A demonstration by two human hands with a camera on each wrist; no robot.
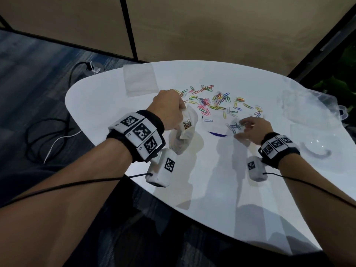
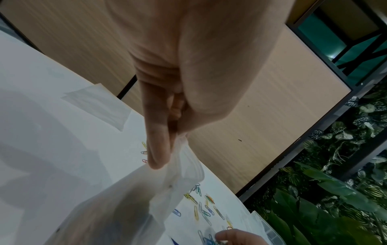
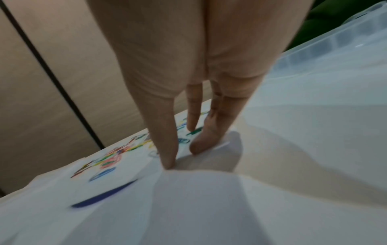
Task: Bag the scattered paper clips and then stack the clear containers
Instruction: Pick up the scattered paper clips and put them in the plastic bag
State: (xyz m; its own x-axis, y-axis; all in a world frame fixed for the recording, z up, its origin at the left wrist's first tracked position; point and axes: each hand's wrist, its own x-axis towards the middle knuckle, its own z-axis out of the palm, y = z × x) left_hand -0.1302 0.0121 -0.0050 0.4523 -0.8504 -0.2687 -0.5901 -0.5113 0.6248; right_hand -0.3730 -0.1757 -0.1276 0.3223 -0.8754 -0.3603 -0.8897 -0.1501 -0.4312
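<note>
Many coloured paper clips point(image 1: 217, 102) lie scattered across the middle of the white table point(image 1: 212, 180). My left hand point(image 1: 171, 110) pinches the rim of a clear plastic bag point(image 1: 183, 135) and holds it up off the table; a few clips sit inside it. In the left wrist view the thumb and fingers of that hand point(image 2: 167, 147) clamp the bag's edge point(image 2: 125, 207). My right hand point(image 1: 250, 128) has straight fingers, their tips point(image 3: 169, 163) touching the table among some blue clips point(image 1: 234, 127). Clear containers point(image 1: 308, 105) lie at the far right.
A second flat clear bag point(image 1: 139, 79) lies at the table's far left edge. A round clear lid or bowl point(image 1: 316, 149) sits right of my right wrist. A dark blue mark point(image 1: 217, 134) shows between the hands. Cables trail on the floor point(image 1: 48, 135).
</note>
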